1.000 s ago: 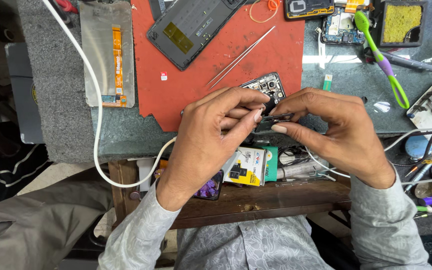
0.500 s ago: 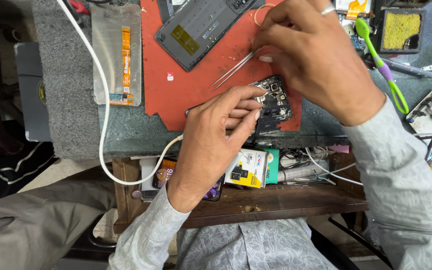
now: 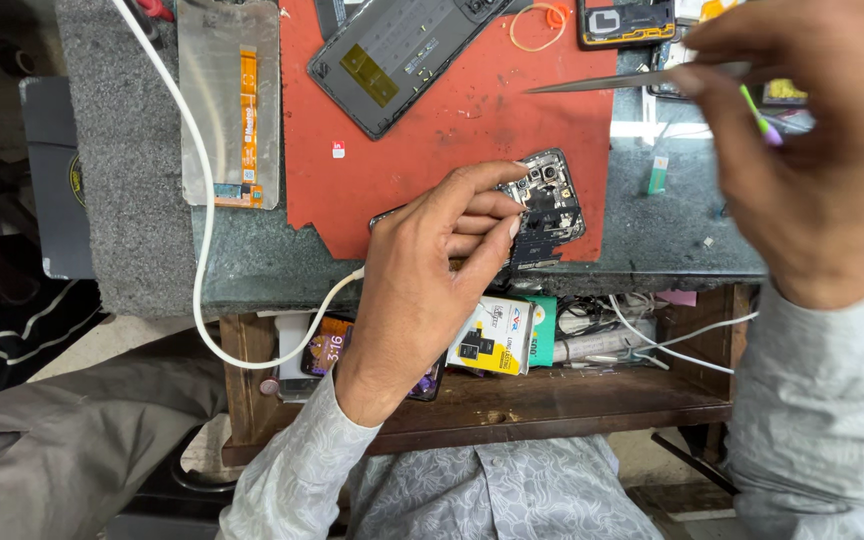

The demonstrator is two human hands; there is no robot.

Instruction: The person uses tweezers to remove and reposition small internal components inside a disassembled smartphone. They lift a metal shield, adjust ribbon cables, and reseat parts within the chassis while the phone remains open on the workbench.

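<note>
The opened phone [image 3: 544, 205] lies flat at the near right corner of the red mat, its back cover off, showing dark circuit board, camera lenses and metal shields; much of its lower part is hidden under fingers. The metal tweezers [image 3: 612, 80], thin and silvery, hang above the mat, nearly level, closed tips pointing left

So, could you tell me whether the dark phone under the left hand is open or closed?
Open: the dark phone shows bare circuit board and camera modules.
</note>
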